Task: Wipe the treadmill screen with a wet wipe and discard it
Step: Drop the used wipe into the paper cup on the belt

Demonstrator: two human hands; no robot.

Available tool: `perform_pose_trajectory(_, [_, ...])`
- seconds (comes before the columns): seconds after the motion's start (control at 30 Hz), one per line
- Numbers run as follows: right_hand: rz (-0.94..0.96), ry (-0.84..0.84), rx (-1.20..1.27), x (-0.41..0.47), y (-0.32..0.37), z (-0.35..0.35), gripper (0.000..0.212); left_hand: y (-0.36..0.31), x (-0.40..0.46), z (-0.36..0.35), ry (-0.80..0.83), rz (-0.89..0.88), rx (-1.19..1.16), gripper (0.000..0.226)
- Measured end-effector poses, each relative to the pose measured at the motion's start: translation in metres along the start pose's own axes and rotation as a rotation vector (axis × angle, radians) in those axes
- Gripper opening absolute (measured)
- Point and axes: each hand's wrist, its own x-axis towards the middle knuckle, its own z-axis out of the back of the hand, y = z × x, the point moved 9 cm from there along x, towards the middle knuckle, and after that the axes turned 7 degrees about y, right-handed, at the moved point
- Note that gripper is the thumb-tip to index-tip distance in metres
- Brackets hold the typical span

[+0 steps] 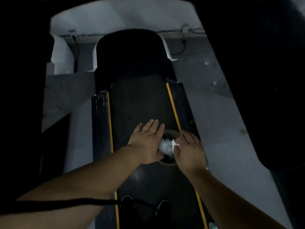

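Note:
A small round bin (170, 131) stands on the treadmill belt (140, 100), with crumpled white tissue (165, 146) inside it. My left hand (146, 141) lies flat with straight fingers over the bin's left rim, its thumb side next to the tissue. My right hand (189, 151) is over the bin's right rim and pinches a small white wet wipe (174, 143) between thumb and fingers, just above the opening. The treadmill screen is not in view.
The scene is dim. Yellow-edged black side rails (179, 103) flank the belt, and the dark motor hood (130, 53) is at the far end. My shoes (162, 208) stand on the belt below. A black cord (66, 204) crosses my left forearm. Grey floor lies to the right.

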Motion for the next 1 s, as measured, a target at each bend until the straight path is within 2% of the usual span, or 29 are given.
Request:
perform_pose_trajectory(0.27, [-0.006, 0.003, 0.003, 0.002, -0.033, -0.107, 0.023, 0.018, 0.051, -0.077, 0.057, 0.016, 0.003, 0.114])
perform_pose_trajectory(0.5, [-0.037, 0.043, -0.001, 0.018, -0.053, -0.169, 0.015, 0.032, 0.096, -0.137, 0.094, 0.002, -0.014, 0.113])
perform_pose_trajectory(0.73, [-0.050, 0.095, 0.055, 0.044, -0.065, -0.208, 0.008, 0.044, 0.140, -0.174, 0.118, 0.000, -0.012, 0.112])
perform_pose_trajectory(0.93, [-0.066, 0.149, 0.046, 0.060, -0.079, -0.236, 0.014, 0.050, 0.171, -0.187, 0.114, 0.007, -0.046, 0.112])
perform_pose_trajectory(1.0, [-0.095, 0.189, 0.050, 0.063, -0.083, -0.244, 0.021, 0.051, 0.178, -0.191, 0.105, 0.013, -0.055, 0.112])
